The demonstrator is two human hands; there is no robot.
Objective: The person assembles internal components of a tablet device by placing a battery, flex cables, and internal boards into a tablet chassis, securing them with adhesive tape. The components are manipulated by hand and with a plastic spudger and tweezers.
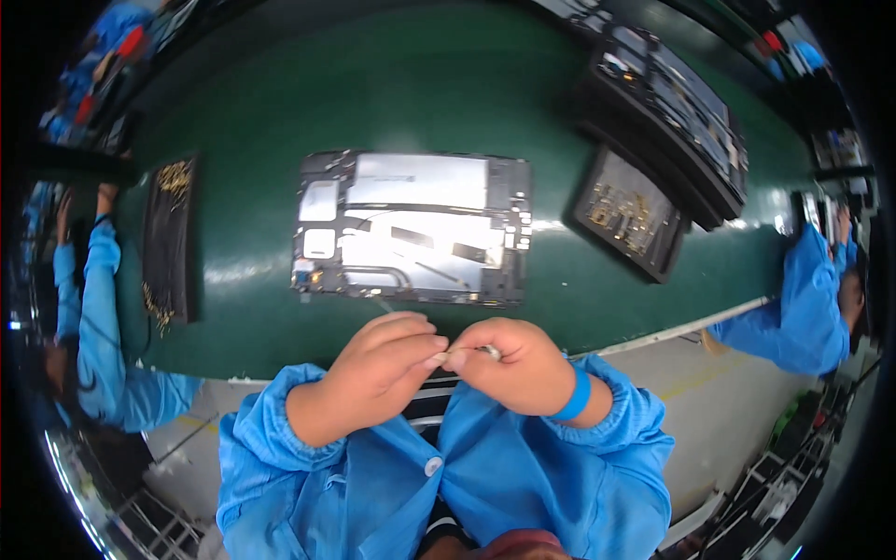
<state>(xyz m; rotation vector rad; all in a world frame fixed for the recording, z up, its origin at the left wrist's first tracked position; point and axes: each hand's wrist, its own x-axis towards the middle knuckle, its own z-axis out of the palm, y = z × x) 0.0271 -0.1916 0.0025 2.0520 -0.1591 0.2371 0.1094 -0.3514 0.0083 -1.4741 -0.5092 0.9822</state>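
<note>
My left hand [385, 366] and my right hand [515, 368] meet in front of my chest at the table's near edge. Both are closed, fingertips pinched together on something small that I cannot make out. A bit of a pale, shiny piece [490, 352] shows at the right hand's curled fingers; the rest is hidden. Just beyond the hands, an opened tablet [415, 229] lies flat on the green table [252, 103], its silvery plates, black frame and dark cables exposed. Neither hand touches it.
At the left stands a long dark tray [170, 243] of black cables with gold ends. A small tray [597, 229] of gold-coloured parts sits at the right, beside stacked black trays [653, 131] holding electronic parts. Blue-sleeved co-workers [98, 308] are at both sides.
</note>
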